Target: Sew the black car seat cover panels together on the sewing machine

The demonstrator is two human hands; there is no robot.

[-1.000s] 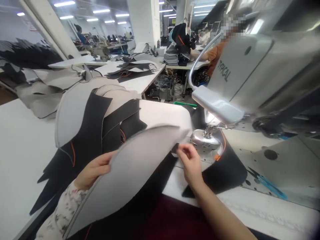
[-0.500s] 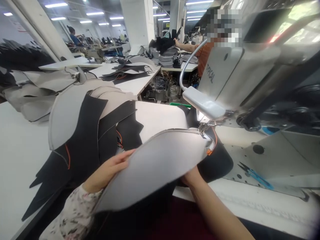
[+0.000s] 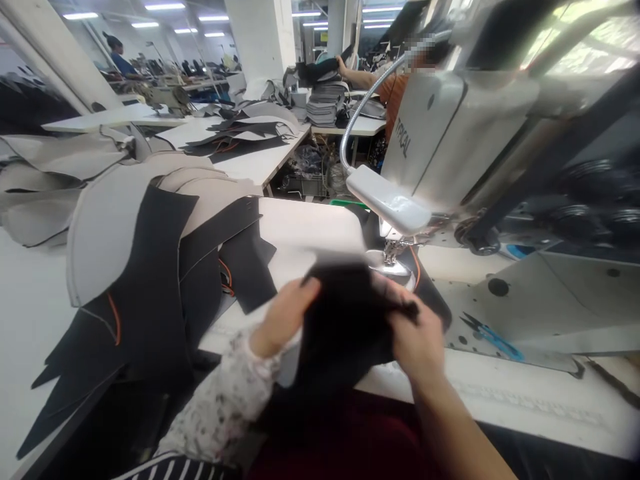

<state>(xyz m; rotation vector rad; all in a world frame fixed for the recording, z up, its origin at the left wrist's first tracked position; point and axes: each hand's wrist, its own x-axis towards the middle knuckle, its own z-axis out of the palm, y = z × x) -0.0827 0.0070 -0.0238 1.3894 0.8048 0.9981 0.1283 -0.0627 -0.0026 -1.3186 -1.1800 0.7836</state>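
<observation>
Between my hands is a black fabric piece (image 3: 345, 320), blurred by motion, in front of the sewing machine (image 3: 425, 133). My left hand (image 3: 285, 317) grips its left edge, thumb on top. On the other side my right hand (image 3: 417, 333) pinches the right edge, fingers partly hidden by the cloth. A bit of grey shows below the left hand. Just behind the fabric is the machine's needle and presser foot (image 3: 393, 257), with nothing grey under it and an orange strip beside it. A white lamp (image 3: 390, 200) hangs over the needle area.
Blue-handled thread snips (image 3: 493, 337) lie on the machine bed at right. Black and grey cut panels (image 3: 150, 280) with orange cords are piled on the left table. Further back, a person in an orange top (image 3: 395, 100) handles dark fabric by a stack (image 3: 325, 103).
The grey panel that lay at the needle has come away and been turned, so black fabric now faces me. Both hands have moved closer together around it. The view has shifted slightly.
</observation>
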